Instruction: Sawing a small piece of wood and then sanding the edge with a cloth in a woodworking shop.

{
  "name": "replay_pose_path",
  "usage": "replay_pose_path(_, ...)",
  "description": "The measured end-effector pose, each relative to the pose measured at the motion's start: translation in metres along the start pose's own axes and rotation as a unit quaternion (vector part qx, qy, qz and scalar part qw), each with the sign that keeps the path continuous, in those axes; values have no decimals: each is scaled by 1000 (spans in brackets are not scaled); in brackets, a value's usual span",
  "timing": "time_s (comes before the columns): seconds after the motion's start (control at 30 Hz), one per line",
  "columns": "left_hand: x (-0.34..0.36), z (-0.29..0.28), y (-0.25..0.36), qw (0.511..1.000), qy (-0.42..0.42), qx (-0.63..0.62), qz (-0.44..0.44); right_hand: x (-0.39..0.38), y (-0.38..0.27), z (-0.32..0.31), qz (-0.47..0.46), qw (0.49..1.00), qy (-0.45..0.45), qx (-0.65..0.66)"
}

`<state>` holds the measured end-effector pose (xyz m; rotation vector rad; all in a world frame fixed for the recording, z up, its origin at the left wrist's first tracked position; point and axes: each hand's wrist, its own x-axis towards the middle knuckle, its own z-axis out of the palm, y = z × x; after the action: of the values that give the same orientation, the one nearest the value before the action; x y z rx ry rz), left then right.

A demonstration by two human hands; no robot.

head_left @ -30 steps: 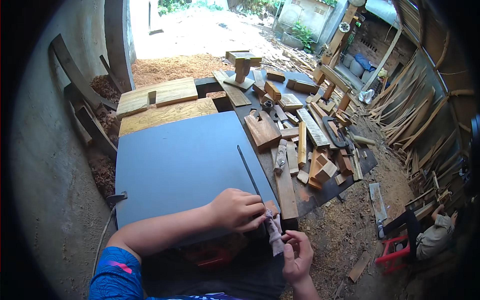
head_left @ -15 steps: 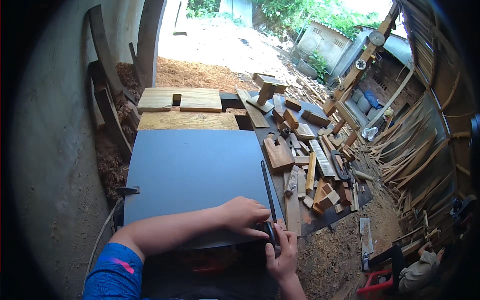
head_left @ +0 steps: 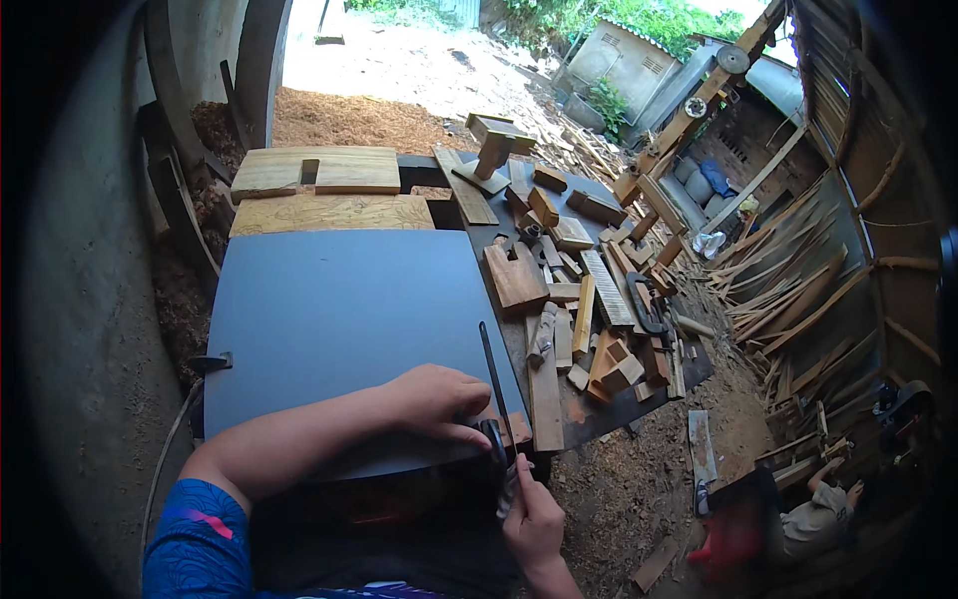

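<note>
At the near right corner of the grey-blue board point(head_left: 339, 290) is what looks like a bar clamp point(head_left: 490, 369), with a long dark bar and a black curved part. My left hand point(head_left: 431, 397) reaches across the board, fingers curled and thumb against that black part. Just below it, my right hand point(head_left: 537, 524) is closed with fingertips together at the clamp's lower end; a blurred greyish piece, perhaps its handle, shows beside the fingers. A reddish-brown wood patch point(head_left: 516, 427) lies beside the bar. What sits beneath the board's edge is hidden.
Pale planks point(head_left: 357, 171) lie beyond the board; another metal fitting point(head_left: 213, 361) grips its left edge. Wood offcuts crowd the right, with a C-clamp point(head_left: 644, 304) and a wooden stand point(head_left: 496, 150). A wall rises at left. A person point(head_left: 823, 514) sits far right.
The whole view has shifted, so the bench sits further left and higher. My right hand has slid lower, toward me, relative to the clamp; my left hand stays by it.
</note>
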<state>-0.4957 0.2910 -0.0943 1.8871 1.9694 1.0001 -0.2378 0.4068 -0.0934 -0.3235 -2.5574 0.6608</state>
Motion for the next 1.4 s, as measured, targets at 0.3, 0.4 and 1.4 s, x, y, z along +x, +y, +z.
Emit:
replay_pose_path(0.3,-2,3,-7,999,3,-38,20,26,2,11,-16,997,-12,-68)
replay_pose_path(0.4,-6,7,-10,999,19,-28,20,13,-1,6,5,997,-36,-74)
replay_pose_path(1.4,-2,22,-12,985,83,83,126,-33,16,11,-29,999,9,-21)
